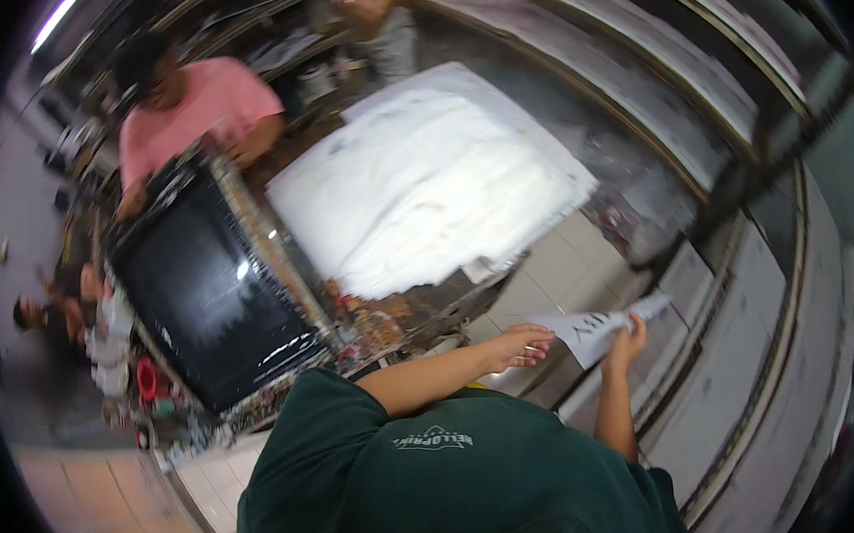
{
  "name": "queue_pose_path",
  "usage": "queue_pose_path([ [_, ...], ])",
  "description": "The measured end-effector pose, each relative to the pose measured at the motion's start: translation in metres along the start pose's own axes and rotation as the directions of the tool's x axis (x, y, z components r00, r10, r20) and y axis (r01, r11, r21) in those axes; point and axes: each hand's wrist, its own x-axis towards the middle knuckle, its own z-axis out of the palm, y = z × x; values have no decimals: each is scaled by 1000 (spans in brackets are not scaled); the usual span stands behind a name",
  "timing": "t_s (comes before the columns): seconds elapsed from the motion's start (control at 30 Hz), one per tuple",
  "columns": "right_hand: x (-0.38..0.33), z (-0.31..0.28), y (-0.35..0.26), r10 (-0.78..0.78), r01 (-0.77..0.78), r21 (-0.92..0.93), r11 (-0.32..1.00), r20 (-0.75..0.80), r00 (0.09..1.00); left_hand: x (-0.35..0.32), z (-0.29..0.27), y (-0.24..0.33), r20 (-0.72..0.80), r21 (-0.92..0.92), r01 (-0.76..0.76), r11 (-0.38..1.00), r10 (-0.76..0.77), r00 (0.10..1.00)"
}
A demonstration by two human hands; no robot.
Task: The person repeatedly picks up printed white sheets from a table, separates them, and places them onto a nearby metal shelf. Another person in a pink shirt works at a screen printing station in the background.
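Green shirt (462, 482) fills the lower middle of the view, with both bare forearms reaching up and to the right from it. Left hand (524, 346) is open, fingers spread and lying at the near corner of a white paper (600, 329); whether it presses the sheet or only touches it I cannot tell. Right hand (628, 342) is closed on the same paper, pinching it from below near its middle, so the sheet sticks out to the right beyond the fingers. That paper bears dark marks and hangs over pale floor tiles (566, 272).

Just above the hands, a large white sheet (431, 182) lies tilted across a cluttered surface (391, 323), one edge hanging past it. Left of the sheet stands a black panel (211, 291) with a shiny strip along its right edge. Behind the panel a person in a pink shirt (203, 109) leans in, both hands on the panel's top edge. Another person (44, 313) is low at the far left, near a red object (146, 377). Long pale shelves (631, 64) curve along the upper right.
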Motion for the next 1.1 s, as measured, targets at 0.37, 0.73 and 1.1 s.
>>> queue_pose_path([
  [0.37, 31, -21, 48, 46, -46, -47, 998, -12, 999, -50, -72, 32, -374, -376, -446, 812, 307, 875],
  [0.73, 23, -28, 43, 36, -37, -26, 999, -19, 999, -47, -175, 26, -735, -575, -804, 153, 336, 589],
  [1.1, -31, -15, 2, 24, -25, -162, 987, -9, 1000, -33, -241, 92, -871, -400, -913, -77, 343, 352],
])
